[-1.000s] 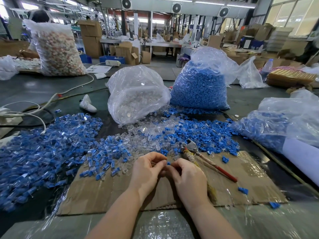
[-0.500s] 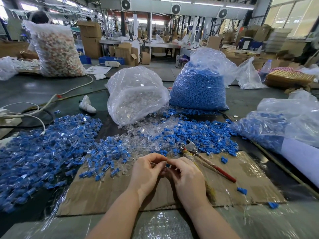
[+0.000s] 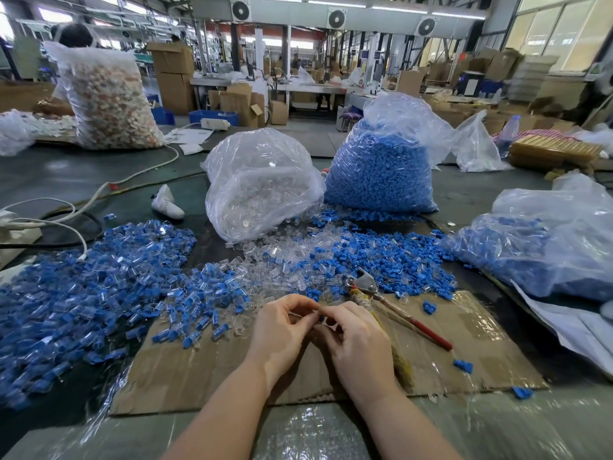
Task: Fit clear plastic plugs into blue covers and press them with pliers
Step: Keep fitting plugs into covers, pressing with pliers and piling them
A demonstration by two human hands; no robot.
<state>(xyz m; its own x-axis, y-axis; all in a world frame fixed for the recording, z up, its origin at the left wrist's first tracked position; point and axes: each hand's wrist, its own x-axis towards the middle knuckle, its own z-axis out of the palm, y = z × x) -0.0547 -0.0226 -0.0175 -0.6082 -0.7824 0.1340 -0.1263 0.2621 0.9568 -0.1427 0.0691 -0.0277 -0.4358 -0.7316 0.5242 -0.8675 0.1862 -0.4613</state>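
Note:
My left hand (image 3: 282, 330) and my right hand (image 3: 356, 340) meet fingertip to fingertip over the cardboard sheet (image 3: 464, 327). Between the fingertips a small blue cover (image 3: 321, 318) shows; whether a clear plug sits in it is hidden by the fingers. The pliers (image 3: 391, 305), with red handles and a wrapped grip, lie on the cardboard just right of my right hand. Loose blue covers (image 3: 391, 257) and clear plugs (image 3: 285, 254) are heaped beyond my hands. A wide pile of joined blue-and-clear pieces (image 3: 83, 293) spreads to the left.
A bag of clear plugs (image 3: 262, 184) and a bag of blue covers (image 3: 381, 167) stand behind the heaps. Another bag of blue parts (image 3: 544, 244) lies at the right. White cables (image 3: 99, 194) run across the dark table at the left. A person sits at the far left behind a large bag.
My hands have stayed together over the cardboard, with only small finger movements on the piece between them. The pliers have not moved.

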